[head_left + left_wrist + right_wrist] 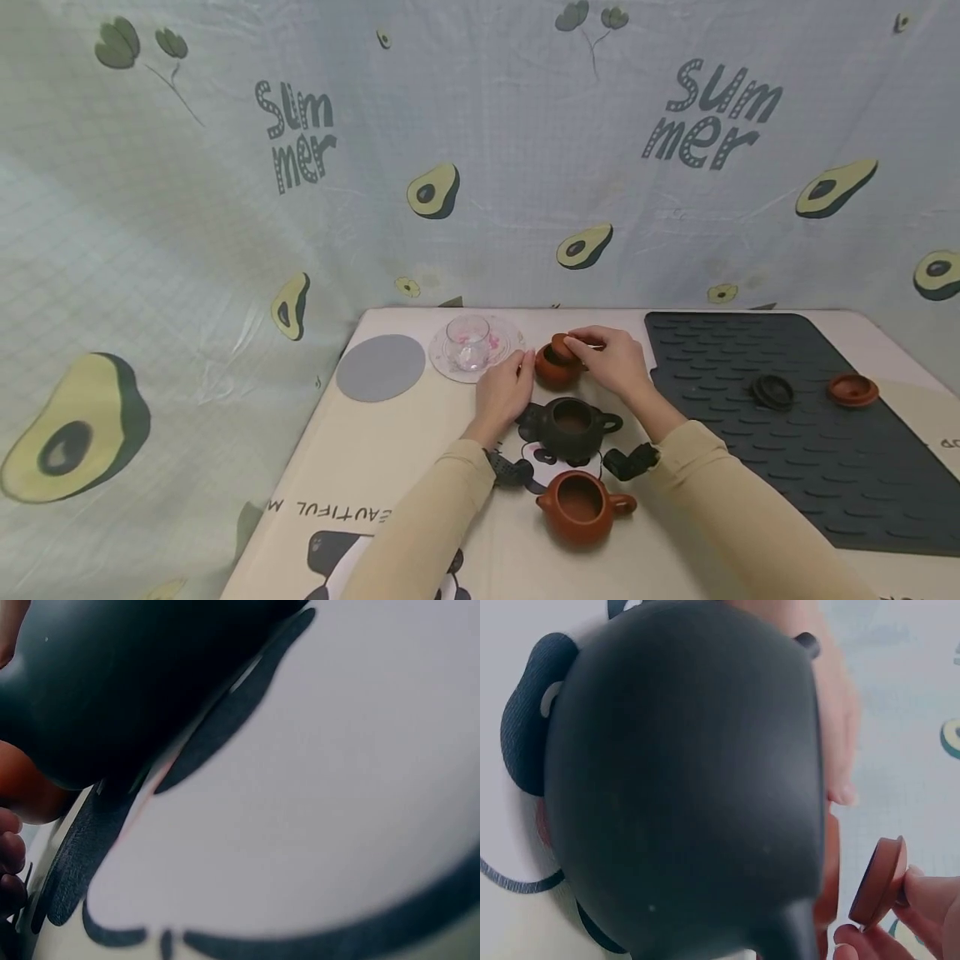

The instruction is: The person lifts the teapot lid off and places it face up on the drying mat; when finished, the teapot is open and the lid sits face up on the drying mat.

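A small reddish-brown clay teapot [557, 372] stands farthest back, its spout side hidden by my left hand [504, 395], which holds it there. Above its mouth, my right hand [611, 360] pinches a round reddish-brown lid [563, 346] between thumb and fingers. In the right wrist view the lid [879, 883] is tilted on edge. Nearer me is a lidless black teapot [572, 427], between my two wrists; it fills much of the right wrist view. Closest to me sits another lidless reddish-brown teapot [579, 508], handle to the right.
A clear glass cup [468, 342] stands on a floral plate [442, 363] at the back left, beside a grey disc [381, 367]. On the right, a dark ridged mat [720, 467] bears a black lid [772, 391] and a reddish-brown lid [852, 389]. A patterned curtain [495, 125] hangs behind the table.
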Demonstrator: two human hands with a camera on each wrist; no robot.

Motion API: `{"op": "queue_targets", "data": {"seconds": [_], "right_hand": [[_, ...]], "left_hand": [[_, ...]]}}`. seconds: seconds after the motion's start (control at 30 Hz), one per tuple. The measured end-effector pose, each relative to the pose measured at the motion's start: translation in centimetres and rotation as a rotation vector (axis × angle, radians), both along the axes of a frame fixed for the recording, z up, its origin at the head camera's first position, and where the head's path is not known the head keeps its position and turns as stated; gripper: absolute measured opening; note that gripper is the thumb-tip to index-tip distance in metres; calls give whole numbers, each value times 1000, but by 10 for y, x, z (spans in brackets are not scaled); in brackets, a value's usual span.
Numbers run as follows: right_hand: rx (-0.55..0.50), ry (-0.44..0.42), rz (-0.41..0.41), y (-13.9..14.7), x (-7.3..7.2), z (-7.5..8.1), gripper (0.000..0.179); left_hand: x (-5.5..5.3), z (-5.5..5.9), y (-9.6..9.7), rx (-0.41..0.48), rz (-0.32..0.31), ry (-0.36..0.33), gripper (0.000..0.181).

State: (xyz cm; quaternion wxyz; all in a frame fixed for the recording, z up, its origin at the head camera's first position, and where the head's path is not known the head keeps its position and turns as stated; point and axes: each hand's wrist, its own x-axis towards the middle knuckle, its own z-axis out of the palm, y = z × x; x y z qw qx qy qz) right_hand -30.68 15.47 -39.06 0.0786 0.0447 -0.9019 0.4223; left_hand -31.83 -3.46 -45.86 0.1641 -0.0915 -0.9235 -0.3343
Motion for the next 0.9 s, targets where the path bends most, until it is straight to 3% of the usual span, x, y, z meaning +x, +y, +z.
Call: {"op": "queue_targets", "data": {"seconds": [0.17, 0.47, 0.67, 0.9], "right_hand": [[-117, -83, -5, 10, -1, 2, 41], [-358, -210, -7, 33, 6, -2, 53], [-477, -288, -57, 45, 13, -3, 58], [-754, -373, -21, 61, 21, -8, 59]], "left_hand": [[-1, 0, 0, 7, 3, 26, 39], [-1, 0, 1, -16, -3, -24, 41], [0, 0, 1, -19, 4, -36, 40], [-1, 1, 0, -23, 11, -36, 41]]}}
